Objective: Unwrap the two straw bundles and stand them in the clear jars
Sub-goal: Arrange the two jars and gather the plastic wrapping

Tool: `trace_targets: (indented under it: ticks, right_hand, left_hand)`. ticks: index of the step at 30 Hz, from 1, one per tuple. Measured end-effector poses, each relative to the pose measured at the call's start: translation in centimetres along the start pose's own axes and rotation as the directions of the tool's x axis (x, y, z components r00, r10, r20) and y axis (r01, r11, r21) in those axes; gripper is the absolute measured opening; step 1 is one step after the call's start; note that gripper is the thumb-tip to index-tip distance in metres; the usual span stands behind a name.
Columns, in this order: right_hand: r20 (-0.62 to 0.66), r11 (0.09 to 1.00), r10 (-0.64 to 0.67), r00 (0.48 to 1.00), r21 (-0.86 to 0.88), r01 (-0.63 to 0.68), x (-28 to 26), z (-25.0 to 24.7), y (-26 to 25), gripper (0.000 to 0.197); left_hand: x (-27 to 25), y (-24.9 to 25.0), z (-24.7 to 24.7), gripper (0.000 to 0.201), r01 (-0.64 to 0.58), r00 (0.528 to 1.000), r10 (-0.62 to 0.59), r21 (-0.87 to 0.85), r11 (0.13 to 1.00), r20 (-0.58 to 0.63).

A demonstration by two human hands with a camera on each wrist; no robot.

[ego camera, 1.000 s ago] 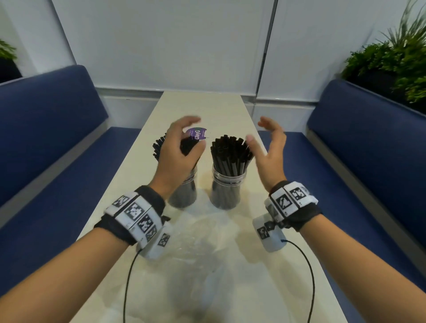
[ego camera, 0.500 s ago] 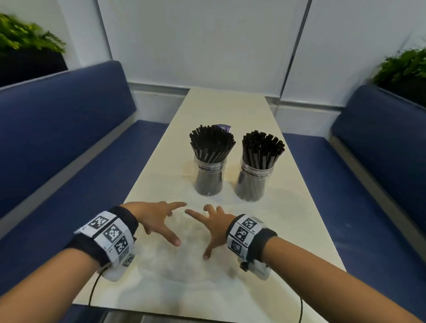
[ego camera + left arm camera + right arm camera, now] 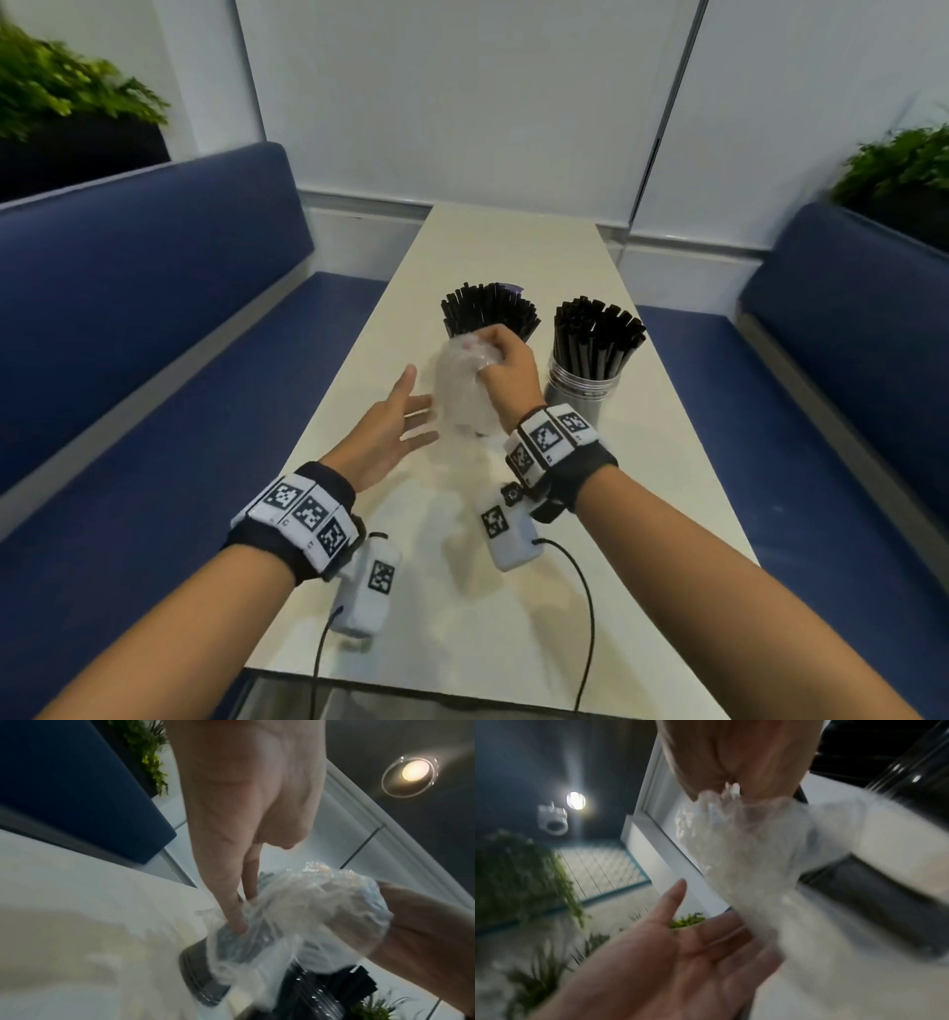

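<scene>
Two clear jars stand side by side on the cream table [image 3: 513,246], each full of upright black straws: the left straws [image 3: 488,308] and the right straws [image 3: 598,331] in the right jar [image 3: 583,393]. My right hand [image 3: 500,360] grips a bunch of clear plastic wrap [image 3: 459,395] and holds it up in front of the left jar, hiding most of it. My left hand [image 3: 395,426] is open, palm turned to the wrap, its fingers touching the hanging plastic [image 3: 295,912]. The right wrist view shows the wrap [image 3: 744,841] hanging from my fingers.
Blue bench seats [image 3: 154,288] run along both sides of the narrow table. White wall panels [image 3: 462,92] close the far end. Green plants [image 3: 61,87] sit behind both benches. The table's near edge [image 3: 462,694] lies below my forearms, with wrist-camera cables hanging over it.
Both hands were spread flat on the plastic wrap lying on the table. My right hand has since gathered the wrap and lifted it up; my left hand has risen beside it.
</scene>
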State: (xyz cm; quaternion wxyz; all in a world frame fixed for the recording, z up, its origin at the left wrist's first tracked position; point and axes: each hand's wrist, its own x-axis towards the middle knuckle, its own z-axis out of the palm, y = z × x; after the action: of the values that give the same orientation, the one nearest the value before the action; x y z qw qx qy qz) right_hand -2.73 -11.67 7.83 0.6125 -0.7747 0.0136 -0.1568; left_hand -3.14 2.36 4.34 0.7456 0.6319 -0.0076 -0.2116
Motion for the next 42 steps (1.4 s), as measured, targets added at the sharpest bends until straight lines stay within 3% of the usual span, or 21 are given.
trace_targets:
  ticks: [3,5,7,9,11,13,15,17,19,22,24,25,28,30,34,37,39,42]
  right_hand:
    - [0.036,0.932,0.101,0.994,0.346,-0.107,-0.9,1.2,-1.5,0.024]
    - [0.099,0.830,0.185,0.978,0.518,-0.209,-1.3,1.8,-1.8,0.027]
    - [0.124,0.783,0.196,0.973,0.577,-0.232,-1.8,1.9,-1.7,0.036]
    - [0.134,0.865,0.091,0.987,0.480,-0.144,-2.2,1.2,-1.1,0.041]
    - [0.193,0.968,-0.047,0.980,0.249,-0.003,-2.6,0.1,-0.8,0.044]
    - [0.258,0.994,-0.103,0.961,0.062,0.090,-2.8,-1.4,-0.2,0.060]
    - [0.318,0.998,-0.051,0.947,0.038,0.041,-3.1,-2.7,-0.1,0.078]
    - [0.443,0.983,0.027,0.896,0.153,-0.105,-3.7,-3.0,-0.6,0.080]
    - [0.496,0.939,0.083,0.864,0.252,-0.235,-3.7,-2.5,-0.9,0.065]
    - [0.316,0.869,0.167,0.934,0.401,-0.291,-2.6,-2.7,-1.4,0.033]
    - [0.198,0.862,0.144,0.969,0.456,-0.221,-2.1,-3.4,-1.5,0.011]
    - [0.139,0.879,0.110,0.984,0.448,-0.162,-1.9,-3.6,-1.5,0.009]
    - [0.019,0.912,-0.025,1.000,0.409,0.015,-2.2,-3.6,-1.9,0.030]
    - [-0.008,0.892,-0.069,0.998,0.448,0.065,-2.8,-3.4,-1.8,0.043]
    - [0.079,0.843,0.047,0.996,0.531,-0.082,-4.6,-2.5,-0.6,0.034]
    - [0.182,0.909,0.057,0.982,0.396,-0.126,-5.9,-1.8,-0.1,0.020]
    - [0.205,0.974,-0.033,0.978,0.227,-0.015,-6.5,-1.3,-0.1,0.011]
    - [0.268,0.982,-0.153,0.951,-0.066,0.177,-8.8,-0.8,0.0,0.033]
  left_hand:
    - [-0.5,0.1,1.2,0.052,-0.076,0.996,0.078,-0.067,0.995,0.040]
    - [-0.7,0.1,1.6,0.049,-0.103,0.993,0.114,-0.268,0.958,0.025]
    - [-0.9,0.4,1.7,0.044,-0.127,0.990,0.141,-0.416,0.901,0.003]
    - [-1.0,0.7,1.6,0.038,-0.175,0.985,0.160,-0.416,0.892,-0.070]
    - [-1.0,1.1,1.3,0.037,-0.233,0.968,0.179,-0.367,0.900,-0.176]
    - [-1.0,1.6,0.8,0.037,-0.311,0.927,0.226,-0.276,0.909,-0.301]
    - [-1.0,2.1,0.7,0.036,-0.364,0.854,0.294,-0.090,0.927,-0.429]
    - [-1.2,2.3,1.7,0.036,-0.367,0.819,0.363,0.082,0.927,-0.444]
    - [-1.6,2.3,3.4,0.032,-0.347,0.838,0.399,0.201,0.916,-0.373]
    - [-2.1,2.1,5.6,0.021,-0.347,0.873,0.408,0.249,0.904,-0.266]
    - [-2.7,2.0,6.3,0.010,-0.348,0.884,0.396,0.216,0.912,-0.248]
    - [-3.0,2.1,6.5,0.009,-0.342,0.899,0.376,0.174,0.923,-0.226]
    - [-3.9,1.9,6.4,0.024,-0.266,0.963,0.259,-0.112,0.958,-0.066]
    - [-4.4,1.8,6.3,0.029,-0.210,0.977,0.210,-0.253,0.944,-0.028]
    - [-5.4,1.1,5.8,0.051,-0.192,0.979,0.152,-0.349,0.917,-0.140]
    - [-6.0,0.9,4.6,0.042,-0.182,0.982,0.153,-0.354,0.918,-0.107]
    - [-6.7,1.4,3.9,0.029,-0.202,0.979,0.186,-0.269,0.942,-0.082]
    - [-8.2,2.2,2.4,0.021,-0.235,0.970,0.230,-0.068,0.970,-0.079]
